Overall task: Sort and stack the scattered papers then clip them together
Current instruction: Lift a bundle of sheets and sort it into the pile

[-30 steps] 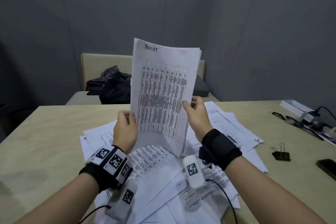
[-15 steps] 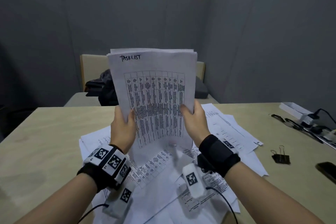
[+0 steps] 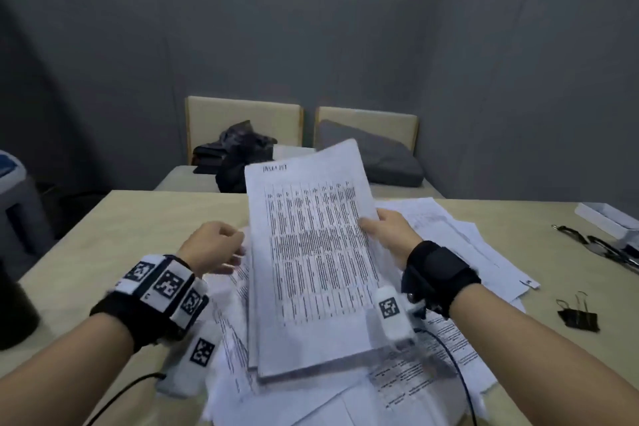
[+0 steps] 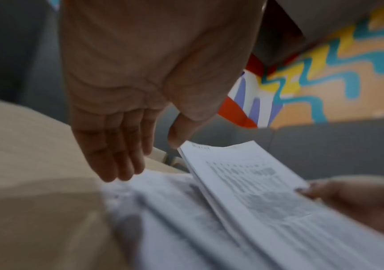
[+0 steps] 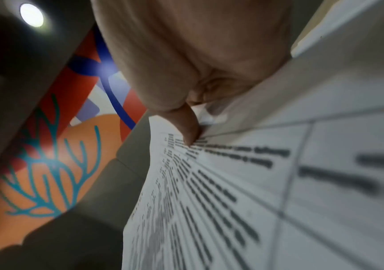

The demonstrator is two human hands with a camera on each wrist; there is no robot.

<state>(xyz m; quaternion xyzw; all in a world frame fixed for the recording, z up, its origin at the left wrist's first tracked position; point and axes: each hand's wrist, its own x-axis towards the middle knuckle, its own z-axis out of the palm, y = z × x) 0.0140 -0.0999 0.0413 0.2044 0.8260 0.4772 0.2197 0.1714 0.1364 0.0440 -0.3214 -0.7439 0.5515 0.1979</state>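
A stack of printed sheets (image 3: 311,263) with a table on the top page lies tilted low over the scattered papers (image 3: 449,228) on the table. My right hand (image 3: 383,228) pinches the stack's right edge, thumb on top; the right wrist view shows the thumb (image 5: 186,127) pressed on the page (image 5: 232,182). My left hand (image 3: 214,245) hovers just left of the stack, holding nothing. In the left wrist view its fingers (image 4: 114,157) are straight above the loose papers (image 4: 163,210), beside the stack (image 4: 255,191). A black binder clip (image 3: 577,316) lies on the table at the right.
The beige table (image 3: 103,235) carries a dark round object (image 3: 14,315) at its left edge, cables and a white box (image 3: 605,218) at the far right. Behind the table stand two chairs with a dark bag (image 3: 238,152) and a grey cushion (image 3: 373,156).
The stack has tipped down from upright to nearly flat over the loose papers. My left hand has let go of it and opened; the right hand still holds it.
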